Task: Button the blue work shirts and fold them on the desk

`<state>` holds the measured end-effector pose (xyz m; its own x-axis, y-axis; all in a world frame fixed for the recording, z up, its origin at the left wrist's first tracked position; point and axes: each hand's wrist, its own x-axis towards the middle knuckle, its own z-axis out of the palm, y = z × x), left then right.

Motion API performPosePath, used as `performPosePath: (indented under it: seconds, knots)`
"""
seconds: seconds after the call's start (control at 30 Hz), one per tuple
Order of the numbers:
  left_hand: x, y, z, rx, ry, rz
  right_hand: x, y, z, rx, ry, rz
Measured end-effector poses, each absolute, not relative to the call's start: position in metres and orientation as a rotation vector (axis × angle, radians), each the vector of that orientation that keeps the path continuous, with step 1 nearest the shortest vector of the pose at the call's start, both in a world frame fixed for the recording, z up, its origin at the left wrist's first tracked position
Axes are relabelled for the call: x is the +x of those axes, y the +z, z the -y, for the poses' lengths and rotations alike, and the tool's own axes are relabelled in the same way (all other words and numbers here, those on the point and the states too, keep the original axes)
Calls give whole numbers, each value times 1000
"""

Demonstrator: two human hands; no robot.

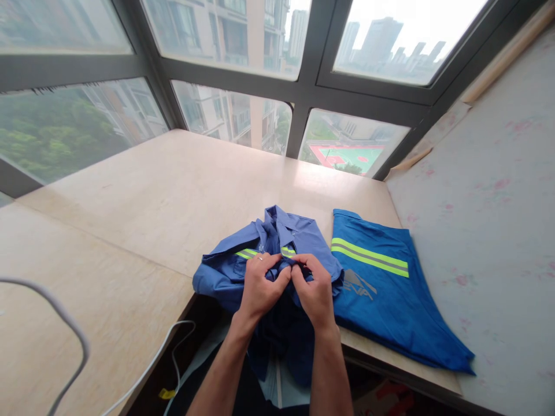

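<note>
A blue work jacket (225, 277) with yellow-green reflective strips lies bunched at the table's front edge, its collar toward the window and its lower part hanging over the edge. My left hand (263, 283) pinches the fabric at the jacket's front, a ring on one finger. Right beside it, my right hand (313, 283) pinches the same front edge, thumbs close together. Whether a button or other fastener sits between the fingertips is hidden.
A folded blue garment (381, 300) with a reflective band lies to the right, beside the papered wall (489, 202). The pale wooden table (143, 190) runs back to the windows. At left are a grey curved tube (65, 318) and a white cable (151, 358).
</note>
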<state>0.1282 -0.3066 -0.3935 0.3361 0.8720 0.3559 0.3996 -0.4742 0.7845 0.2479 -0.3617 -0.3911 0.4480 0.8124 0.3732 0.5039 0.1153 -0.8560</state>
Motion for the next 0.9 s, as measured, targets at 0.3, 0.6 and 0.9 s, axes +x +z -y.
performPosePath:
  seconds: [0.3,0.6,0.9]
  knots:
    - [129,-393,304,2034,1000,-1048,255,-394,362,-1480,657,923]
    - [126,-391,300,2109,863,-1005,250,-398,361,-1509,533,931]
    - [124,-388,301,2159,744,-947,250,-406,358,-1499,426,1022]
